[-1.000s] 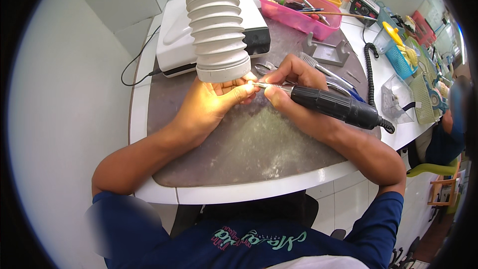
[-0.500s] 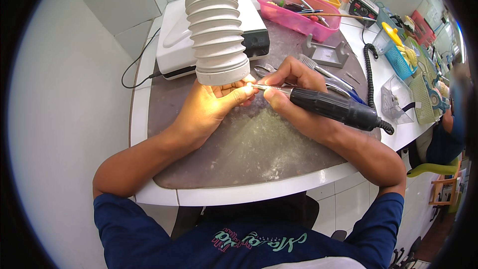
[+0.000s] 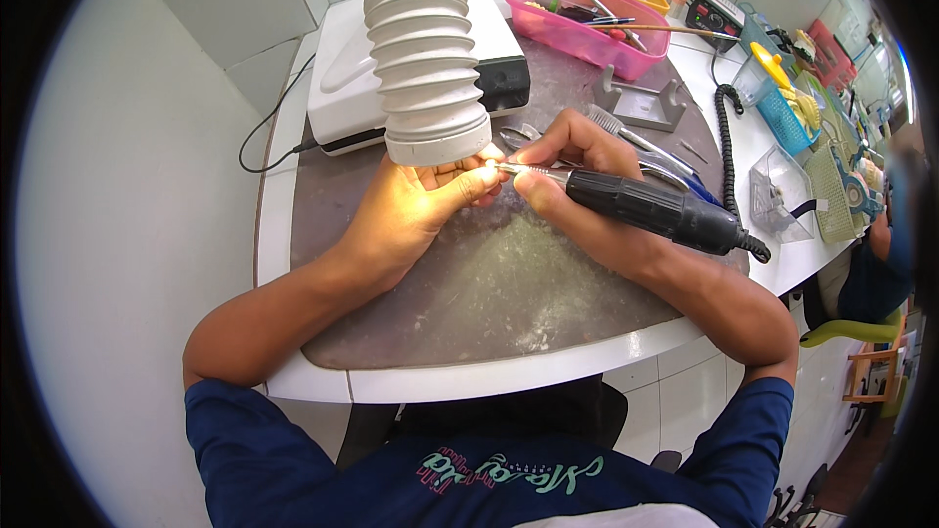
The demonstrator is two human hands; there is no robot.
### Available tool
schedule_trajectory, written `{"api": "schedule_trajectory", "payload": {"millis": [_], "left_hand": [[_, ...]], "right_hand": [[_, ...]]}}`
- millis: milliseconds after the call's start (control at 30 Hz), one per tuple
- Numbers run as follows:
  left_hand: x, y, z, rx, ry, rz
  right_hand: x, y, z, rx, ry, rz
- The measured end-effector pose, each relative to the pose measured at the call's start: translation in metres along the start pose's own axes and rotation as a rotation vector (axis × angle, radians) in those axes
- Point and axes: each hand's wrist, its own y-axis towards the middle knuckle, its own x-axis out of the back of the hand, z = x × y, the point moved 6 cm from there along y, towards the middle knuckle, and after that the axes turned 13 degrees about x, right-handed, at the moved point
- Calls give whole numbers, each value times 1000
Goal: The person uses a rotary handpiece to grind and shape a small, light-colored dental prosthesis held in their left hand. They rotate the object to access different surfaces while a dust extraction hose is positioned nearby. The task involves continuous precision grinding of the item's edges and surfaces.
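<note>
Under the mouth of a white corrugated suction hose (image 3: 423, 49), my left hand (image 3: 411, 205) is closed, lit bright by a lamp glow. Its thumb and fingers pinch a tiny whitish piece (image 3: 491, 164), too small to make out well. My right hand (image 3: 587, 186) grips a black rotary handpiece (image 3: 650, 207) like a pen, its metal nose pointing left. The handpiece's tip meets the whitish piece at my left fingertips; whether it touches cannot be told. Pale dust (image 3: 518, 284) lies on the grey mat (image 3: 391, 332) below both hands.
Behind the hose stands a white box-shaped unit (image 3: 337, 68). A pink tray (image 3: 548, 34) of tools, a grey cradle (image 3: 641, 103), a brush (image 3: 604, 119) and metal tools lie beyond my right hand. Farther right are a coiled cord (image 3: 727, 147), a clear box (image 3: 780, 198) and a blue basket (image 3: 782, 122).
The handpiece and my right hand have shifted very slightly left. My left hand and the hose look the same.
</note>
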Motion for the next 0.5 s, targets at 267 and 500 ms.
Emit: {"api": "schedule_trajectory", "payload": {"millis": [267,500], "left_hand": [[0,0,0,8,11,-2],[-2,-1,-2,15,11,-1]], "right_hand": [[0,1,2,-9,2,-6],[2,1,1,31,-27,7]]}}
